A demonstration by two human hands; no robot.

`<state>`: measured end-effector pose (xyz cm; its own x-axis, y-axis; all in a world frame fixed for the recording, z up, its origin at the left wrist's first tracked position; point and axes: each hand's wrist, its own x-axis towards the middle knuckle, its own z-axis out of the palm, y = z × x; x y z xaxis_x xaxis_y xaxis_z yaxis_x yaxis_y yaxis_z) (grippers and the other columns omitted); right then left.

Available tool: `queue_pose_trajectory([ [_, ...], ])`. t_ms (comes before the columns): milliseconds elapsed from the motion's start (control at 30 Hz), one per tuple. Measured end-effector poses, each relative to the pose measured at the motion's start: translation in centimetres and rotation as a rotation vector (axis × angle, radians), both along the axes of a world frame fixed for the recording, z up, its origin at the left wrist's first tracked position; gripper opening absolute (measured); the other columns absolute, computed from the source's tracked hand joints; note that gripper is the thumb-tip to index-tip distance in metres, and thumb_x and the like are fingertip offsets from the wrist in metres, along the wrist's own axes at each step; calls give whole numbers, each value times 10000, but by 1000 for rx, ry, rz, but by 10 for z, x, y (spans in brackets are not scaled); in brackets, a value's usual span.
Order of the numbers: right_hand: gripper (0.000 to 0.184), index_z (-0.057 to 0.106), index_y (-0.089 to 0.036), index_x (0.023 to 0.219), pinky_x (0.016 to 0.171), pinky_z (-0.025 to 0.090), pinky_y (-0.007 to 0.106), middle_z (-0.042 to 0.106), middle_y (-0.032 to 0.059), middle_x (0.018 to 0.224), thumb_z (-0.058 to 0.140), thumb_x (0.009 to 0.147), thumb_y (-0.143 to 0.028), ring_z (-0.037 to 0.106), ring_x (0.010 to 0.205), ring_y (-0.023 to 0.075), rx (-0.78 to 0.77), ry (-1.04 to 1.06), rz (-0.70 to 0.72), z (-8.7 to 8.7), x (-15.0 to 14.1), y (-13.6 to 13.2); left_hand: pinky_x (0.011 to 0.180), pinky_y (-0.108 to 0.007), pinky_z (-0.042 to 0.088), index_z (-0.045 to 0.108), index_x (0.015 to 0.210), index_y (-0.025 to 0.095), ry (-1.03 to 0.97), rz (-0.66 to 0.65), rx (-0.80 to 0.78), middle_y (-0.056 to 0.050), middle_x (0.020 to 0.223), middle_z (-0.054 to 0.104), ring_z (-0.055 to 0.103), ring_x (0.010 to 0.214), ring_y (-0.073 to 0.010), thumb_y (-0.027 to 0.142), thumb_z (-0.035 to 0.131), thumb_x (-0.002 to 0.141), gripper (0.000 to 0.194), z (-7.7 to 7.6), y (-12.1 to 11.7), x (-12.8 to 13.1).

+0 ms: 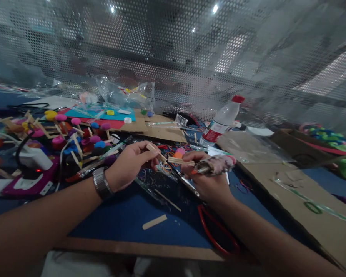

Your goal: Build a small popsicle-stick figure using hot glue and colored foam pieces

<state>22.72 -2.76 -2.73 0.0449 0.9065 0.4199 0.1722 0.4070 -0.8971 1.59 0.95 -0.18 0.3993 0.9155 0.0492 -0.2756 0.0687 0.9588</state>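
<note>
My left hand (pixel 132 161), with a metal-banded watch on its wrist, pinches a short wooden craft stick piece (pixel 156 152) between thumb and fingers. Close by on the right, my right hand (pixel 210 184) is closed on a small bundle of craft sticks (pixel 180 161). A mottled whitish-brown lump with a pinkish end (pixel 216 165) rests over that hand; its kind is unclear. The two wooden pieces nearly meet, and I cannot tell if they touch. Below the right hand lie red-handled scissors (pixel 216 231), partly covered by the forearm.
A loose craft stick (pixel 155 222) lies near the table's front edge. Stick pieces with coloured round tops (pixel 75 134) crowd the left, beside a purple-and-white power strip (pixel 34 173). A plastic bottle (pixel 222 121) tilts behind; cardboard (pixel 300 192) covers the right.
</note>
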Motion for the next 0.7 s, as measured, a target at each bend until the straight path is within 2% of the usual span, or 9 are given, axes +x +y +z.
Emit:
queue_pose_trajectory([
  [100, 260, 709, -230, 796, 612, 555, 325, 726, 34, 886, 894, 665, -358, 662, 702, 188, 5, 0, -3, -1, 1, 0, 591, -226, 513, 603, 743, 143, -16, -5, 1, 17, 633, 661, 608, 562, -99, 222, 779, 736, 193, 1, 0, 0],
  [267, 254, 727, -227, 924, 700, 570, 361, 745, 57, 959, 844, 712, -307, 696, 820, 231, -63, -4, -59, -1, 1, -1, 604, -235, 520, 523, 719, 162, -2, -83, -32, -19, 723, 741, 658, 565, -104, 194, 804, 723, 283, -1, -1, -1],
  [400, 164, 720, -244, 880, 779, 581, 405, 749, 60, 948, 803, 756, -311, 705, 894, 261, 16, -69, -96, -1, 3, 0, 651, -232, 527, 508, 704, 162, 70, -95, 5, 12, 655, 698, 678, 596, -102, 179, 833, 716, 326, -2, -3, -1],
  [467, 115, 708, -251, 824, 797, 586, 416, 745, 54, 928, 791, 769, -310, 705, 892, 259, 86, -93, -102, -2, 4, 1, 648, -226, 526, 505, 744, 164, 95, -100, -2, 28, 636, 681, 686, 606, -107, 205, 865, 702, 365, -2, -4, 0],
  [533, 111, 706, -254, 815, 767, 591, 406, 745, 50, 909, 791, 771, -310, 710, 853, 251, 119, -90, -98, -3, 5, 1, 635, -236, 530, 515, 862, 172, 91, -102, -31, 18, 690, 712, 698, 614, -123, 255, 890, 694, 419, -1, -5, 0],
  [633, 143, 721, -254, 880, 685, 587, 373, 747, 44, 876, 794, 781, -328, 709, 765, 229, 62, -70, -71, -5, 5, 1, 616, -262, 530, 545, 1014, 172, 104, -99, -38, 1, 769, 727, 690, 604, -136, 333, 881, 720, 476, 0, -4, 1],
  [700, 178, 726, -249, 891, 658, 581, 359, 742, 39, 848, 803, 779, -363, 697, 715, 214, 14, -66, -70, -5, 5, 1, 578, -241, 482, 597, 994, 156, 143, -92, 4, 15, 748, 688, 624, 565, -103, 343, 849, 759, 392, 0, -3, 1],
])
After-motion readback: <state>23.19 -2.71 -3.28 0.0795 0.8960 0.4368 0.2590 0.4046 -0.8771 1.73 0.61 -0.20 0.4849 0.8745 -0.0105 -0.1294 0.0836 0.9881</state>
